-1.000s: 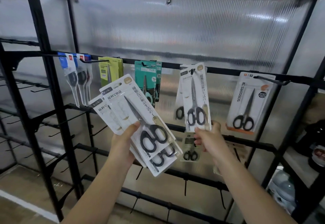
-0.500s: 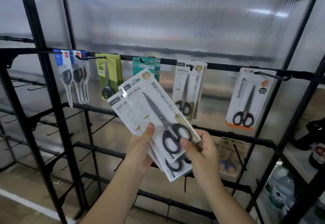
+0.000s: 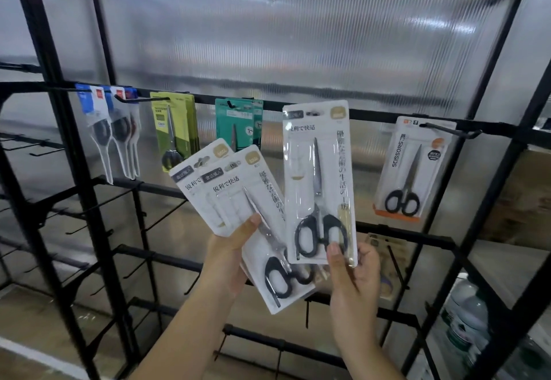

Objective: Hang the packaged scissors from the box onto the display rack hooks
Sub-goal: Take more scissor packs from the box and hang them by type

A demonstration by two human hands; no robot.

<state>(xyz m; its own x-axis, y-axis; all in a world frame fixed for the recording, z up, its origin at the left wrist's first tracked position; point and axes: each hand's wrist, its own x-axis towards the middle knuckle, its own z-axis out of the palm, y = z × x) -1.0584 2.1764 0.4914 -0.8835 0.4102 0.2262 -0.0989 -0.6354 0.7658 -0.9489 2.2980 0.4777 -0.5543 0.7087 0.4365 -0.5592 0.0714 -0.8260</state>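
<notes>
My right hand (image 3: 353, 275) grips the bottom of one white scissors pack (image 3: 319, 177) and holds it upright, its top hole close to the top rail (image 3: 372, 116) of the black rack. Fanned out in my left hand (image 3: 229, 257) is a stack of two or more identical white scissors packs (image 3: 235, 198), tilted left. On the rail's hooks hang blue-topped packs (image 3: 110, 129), green-yellow packs (image 3: 173, 129), teal packs (image 3: 238, 123) and an orange-edged pack (image 3: 413, 165). The box is out of sight.
Lower rails carry several bare black hooks (image 3: 98, 224) at the left. One brownish pack (image 3: 387, 263) hangs on the second row behind my right hand. Water bottles (image 3: 468, 317) stand low at the right behind the frame upright (image 3: 489, 153).
My right hand took the top pack off the stack in my left hand and raised it upright towards the top rail. The left hand's stack stayed low and tilted.
</notes>
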